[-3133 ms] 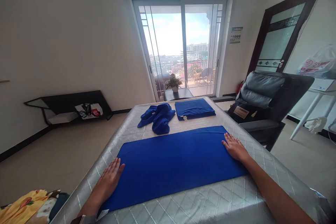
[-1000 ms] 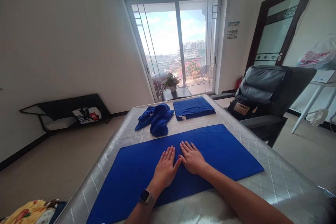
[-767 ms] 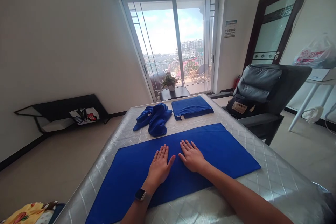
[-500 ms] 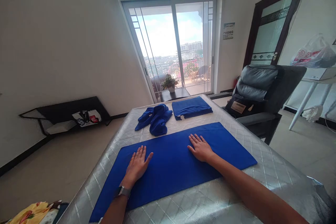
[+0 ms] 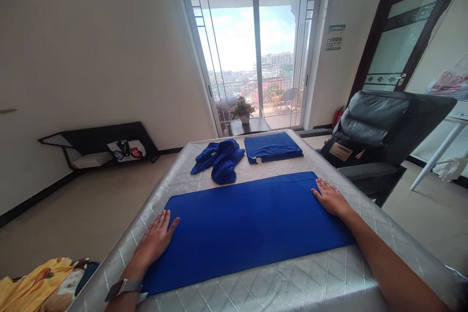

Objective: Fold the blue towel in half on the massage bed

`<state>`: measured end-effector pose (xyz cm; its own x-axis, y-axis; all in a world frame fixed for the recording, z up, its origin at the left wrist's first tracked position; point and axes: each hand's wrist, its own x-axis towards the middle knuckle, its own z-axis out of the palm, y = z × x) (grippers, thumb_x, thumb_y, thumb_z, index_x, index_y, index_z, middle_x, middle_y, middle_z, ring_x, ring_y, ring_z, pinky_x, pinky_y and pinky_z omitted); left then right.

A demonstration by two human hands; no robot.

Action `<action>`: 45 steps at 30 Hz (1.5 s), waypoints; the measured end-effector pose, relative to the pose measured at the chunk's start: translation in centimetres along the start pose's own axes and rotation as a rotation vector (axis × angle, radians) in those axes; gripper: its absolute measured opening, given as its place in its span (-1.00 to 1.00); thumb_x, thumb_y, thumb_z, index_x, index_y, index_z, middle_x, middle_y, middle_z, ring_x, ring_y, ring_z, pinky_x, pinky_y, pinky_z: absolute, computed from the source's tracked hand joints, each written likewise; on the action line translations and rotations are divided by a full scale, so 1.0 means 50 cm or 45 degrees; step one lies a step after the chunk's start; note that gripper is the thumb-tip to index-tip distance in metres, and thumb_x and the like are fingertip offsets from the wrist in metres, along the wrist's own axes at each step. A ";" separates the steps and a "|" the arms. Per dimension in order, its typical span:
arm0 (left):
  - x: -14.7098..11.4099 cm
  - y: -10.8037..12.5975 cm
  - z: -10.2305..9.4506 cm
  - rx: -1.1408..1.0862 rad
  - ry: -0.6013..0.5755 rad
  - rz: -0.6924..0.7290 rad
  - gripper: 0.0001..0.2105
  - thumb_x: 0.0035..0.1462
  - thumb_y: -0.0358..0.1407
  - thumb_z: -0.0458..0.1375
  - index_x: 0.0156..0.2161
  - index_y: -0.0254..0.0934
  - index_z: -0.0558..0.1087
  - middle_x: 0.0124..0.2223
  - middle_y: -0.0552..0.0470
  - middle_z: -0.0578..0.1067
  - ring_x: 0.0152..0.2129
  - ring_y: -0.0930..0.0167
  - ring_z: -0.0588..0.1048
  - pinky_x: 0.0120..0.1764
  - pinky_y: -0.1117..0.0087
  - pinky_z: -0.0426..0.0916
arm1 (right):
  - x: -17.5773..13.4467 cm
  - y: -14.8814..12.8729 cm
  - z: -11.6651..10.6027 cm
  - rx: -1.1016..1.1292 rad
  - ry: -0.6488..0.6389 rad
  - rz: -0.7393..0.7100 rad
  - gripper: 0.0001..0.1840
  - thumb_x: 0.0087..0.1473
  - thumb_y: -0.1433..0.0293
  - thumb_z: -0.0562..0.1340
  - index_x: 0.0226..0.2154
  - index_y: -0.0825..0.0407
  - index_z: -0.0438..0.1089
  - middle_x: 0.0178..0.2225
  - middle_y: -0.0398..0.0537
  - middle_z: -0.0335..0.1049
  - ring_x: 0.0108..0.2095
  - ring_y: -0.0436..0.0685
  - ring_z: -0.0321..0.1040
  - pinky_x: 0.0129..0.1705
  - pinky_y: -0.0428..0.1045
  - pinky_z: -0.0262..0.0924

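Observation:
A blue towel (image 5: 248, 224) lies spread flat across the quilted silver mattress (image 5: 292, 278). On its left edge rests my left hand (image 5: 157, 239), palm down with the fingers stretched out. My right hand (image 5: 329, 196) lies flat on the towel's right edge, fingers extended. Neither hand grips anything. Beyond the towel sit a crumpled blue cloth (image 5: 221, 158) and, to its right, a neatly folded blue towel stack (image 5: 272, 146) with a small white tag.
A dark recliner (image 5: 380, 126) with a bag on it stands right of the mattress. Behind the far end is a small table (image 5: 248, 126) with a potted plant (image 5: 243, 108). A black rack (image 5: 106, 136) is at left; patterned yellow fabric (image 5: 40, 278) lies at lower left.
Both hands have slid outward over the towel, the left one to its left edge and the right one to its right edge. The view has shifted slightly.

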<state>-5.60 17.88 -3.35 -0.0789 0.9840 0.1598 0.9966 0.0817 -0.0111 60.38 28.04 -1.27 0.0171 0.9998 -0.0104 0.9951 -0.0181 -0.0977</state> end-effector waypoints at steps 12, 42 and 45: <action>0.038 0.078 -0.054 -0.147 0.088 0.020 -0.26 0.35 0.05 -0.28 0.34 -0.59 0.12 0.40 -0.38 0.10 0.37 0.13 0.05 0.33 0.02 0.00 | -0.034 -0.103 -0.072 -0.085 0.246 -0.258 -0.40 0.27 0.38 -0.07 0.27 0.24 0.23 0.35 0.18 0.07 0.36 0.29 -0.04 0.38 0.23 -0.18; 0.156 0.463 -0.032 -0.267 -0.043 0.406 -0.32 0.38 0.07 -0.29 0.38 -0.35 0.11 0.40 -0.20 0.14 0.36 0.21 0.08 0.35 0.04 0.01 | 0.013 -0.454 -0.006 0.254 0.013 -0.648 -0.28 0.35 0.11 -0.18 0.38 0.19 0.00 0.41 0.07 -0.10 0.41 0.17 -0.22 0.40 0.15 -0.34; 0.157 0.381 -0.030 -0.253 -0.076 0.305 -0.32 0.37 0.09 -0.28 0.39 -0.33 0.08 0.42 -0.22 0.08 0.37 0.19 0.04 0.34 0.01 0.00 | 0.030 -0.370 -0.017 0.213 -0.025 -0.605 -0.25 0.35 0.06 -0.21 0.40 0.13 -0.04 0.42 0.01 -0.14 0.42 0.13 -0.26 0.41 0.13 -0.36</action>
<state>12.81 26.94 -0.81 0.1632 0.9795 0.1178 0.9717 -0.1803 0.1528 42.10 29.89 1.38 -0.4372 0.8976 0.0555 0.8633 0.4362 -0.2539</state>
